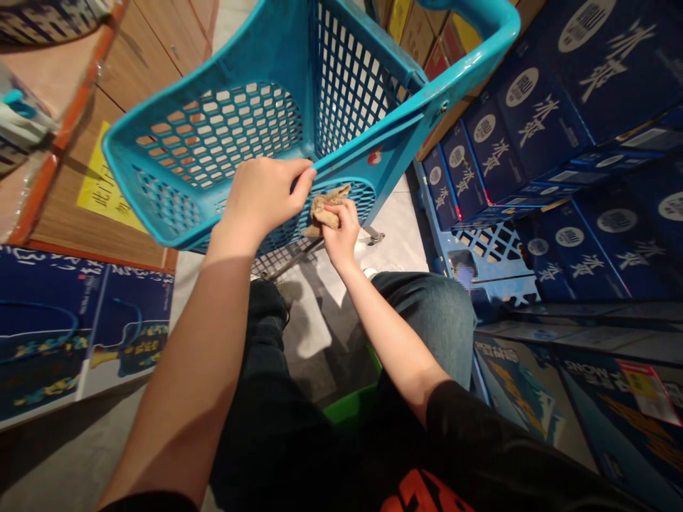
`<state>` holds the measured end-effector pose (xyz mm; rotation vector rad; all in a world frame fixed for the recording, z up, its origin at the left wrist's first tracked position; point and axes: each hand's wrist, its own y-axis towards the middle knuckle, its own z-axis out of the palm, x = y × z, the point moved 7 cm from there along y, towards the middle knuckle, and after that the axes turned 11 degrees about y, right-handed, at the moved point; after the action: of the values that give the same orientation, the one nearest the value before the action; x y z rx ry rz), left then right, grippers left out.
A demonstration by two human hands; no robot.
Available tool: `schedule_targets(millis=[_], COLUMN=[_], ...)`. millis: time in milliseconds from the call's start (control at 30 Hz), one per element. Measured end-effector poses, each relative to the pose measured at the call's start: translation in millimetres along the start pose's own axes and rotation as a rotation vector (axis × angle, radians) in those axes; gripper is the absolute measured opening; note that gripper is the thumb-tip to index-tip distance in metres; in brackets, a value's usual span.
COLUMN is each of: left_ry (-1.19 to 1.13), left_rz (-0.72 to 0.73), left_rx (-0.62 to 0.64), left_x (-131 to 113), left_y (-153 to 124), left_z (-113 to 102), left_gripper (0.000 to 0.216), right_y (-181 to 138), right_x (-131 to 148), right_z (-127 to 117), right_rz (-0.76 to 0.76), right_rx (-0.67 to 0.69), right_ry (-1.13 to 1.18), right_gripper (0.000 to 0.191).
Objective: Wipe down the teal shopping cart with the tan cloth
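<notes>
A blue plastic shopping cart (208, 85) with perforated basket walls stands right in front of me. Its near rim is gripped by my left hand (264, 188), thumb on the outer side and fingers hidden over the inside. My right hand (342, 231) is closed around a crumpled brown cloth (326, 210), which lies against the outside of the perforated near wall. Just above the cloth a small red sticker (374, 157) is on the cart's side. No goods show in the visible part of the basket.
Dark blue boxes (501, 149) are stacked on a blue plastic pallet (480, 256) at the right. On the left stand a wooden cabinet (154, 43) with a yellow sign (104, 181) and more blue boxes (48, 334). Something green (349, 407) shows between my legs.
</notes>
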<state>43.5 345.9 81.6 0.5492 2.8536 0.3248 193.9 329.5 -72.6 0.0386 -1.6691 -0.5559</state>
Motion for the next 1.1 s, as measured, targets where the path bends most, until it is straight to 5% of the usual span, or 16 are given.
schedule_targets(millis=[200,533,800,967,1100], left_ry=[0.045,0.188,0.129,0.138,0.154], left_rz=[-0.021,-0.132,-0.089,-0.07,-0.072], left_rx=[0.0,0.046,0.099,0.111,0.115], left_x=[-9.4,-32.6,-10.7,0.1,2.5], left_y=[-4.9,-52.8,-53.9,-43.9,-40.4], left_z=[2.4,8.0,11.7,10.8,9.0], left_gripper=[0.052,0.078,0.111,0.094,0.092], right_y=[-27.2,34.2,13.6,14.7,31.6], right_x=[-36.9,25.6,-32.8,-53.1,-47.8], right_z=[5.2,1.7,1.5,-4.0,-1.3], right_rz=[0.186,-0.167,0.097,0.269,0.172], right_rx=[0.059,0.048,0.027,0.082,0.044], right_ry=[-0.052,0.089,0.006,-0.137,-0.079], right_gripper=[0.021,0.011,0.025,0.033,0.031])
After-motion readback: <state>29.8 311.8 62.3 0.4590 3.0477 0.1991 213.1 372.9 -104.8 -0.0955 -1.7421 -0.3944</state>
